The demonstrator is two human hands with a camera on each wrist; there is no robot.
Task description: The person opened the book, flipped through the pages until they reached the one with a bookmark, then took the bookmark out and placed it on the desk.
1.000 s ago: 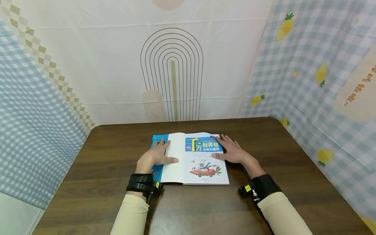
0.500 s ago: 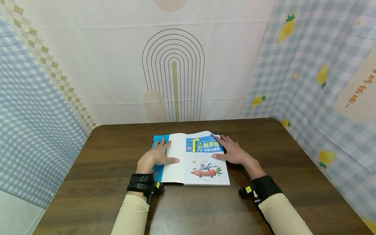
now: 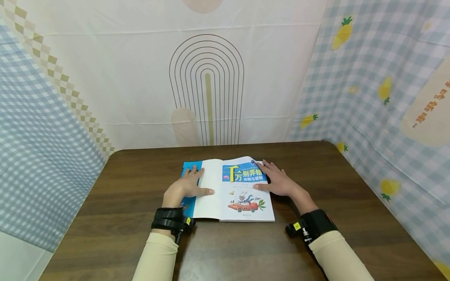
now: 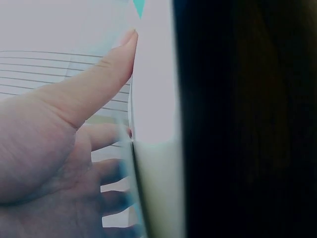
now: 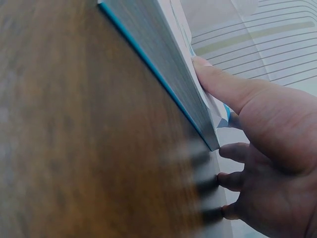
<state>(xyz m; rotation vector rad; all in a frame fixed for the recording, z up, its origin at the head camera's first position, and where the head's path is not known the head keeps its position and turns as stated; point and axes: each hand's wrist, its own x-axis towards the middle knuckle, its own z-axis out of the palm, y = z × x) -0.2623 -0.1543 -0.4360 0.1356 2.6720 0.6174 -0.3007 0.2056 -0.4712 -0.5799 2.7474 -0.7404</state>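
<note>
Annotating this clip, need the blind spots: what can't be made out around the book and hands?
Blue strip of the book: head view, partly hidden by the left hand.
Bottom line of print on the right page: head view, too small to read.
Single sheets in the page edges: right wrist view, too blurred to tell apart.
Rest of the right hand: right wrist view, cut off by the picture's right edge.

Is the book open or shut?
Open: the book lies spread, a plain white page beside a printed page, left hand on one, right hand at the other.
</note>
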